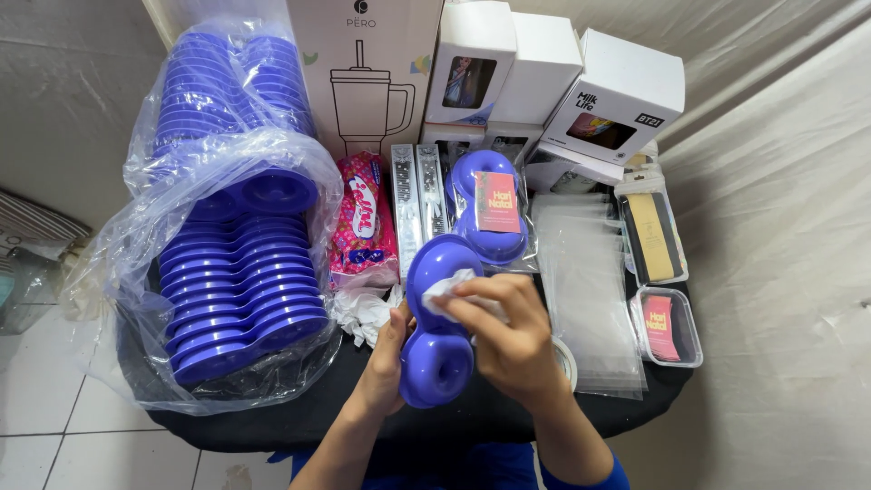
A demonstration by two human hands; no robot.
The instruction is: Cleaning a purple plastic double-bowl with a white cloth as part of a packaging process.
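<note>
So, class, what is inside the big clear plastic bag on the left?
Inside the clear plastic bag lie stacked blue double-ring plastic pieces, in several rows. The bag's folds and glare hide the lower and rear pieces, so they cannot be counted.

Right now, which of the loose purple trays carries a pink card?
The purple tray behind the hands, wrapped in clear plastic, with a pink card on top. The one held in the left hand has only white tissue.

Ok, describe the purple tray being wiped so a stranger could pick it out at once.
Start at the big clear bag of stacked purple trays on the left of the black table. Just right of it, at the near edge, the left hand holds one purple tray upright while the right hand presses a white tissue into it. It alone is unbagged, unlike the wrapped tray behind.
</note>
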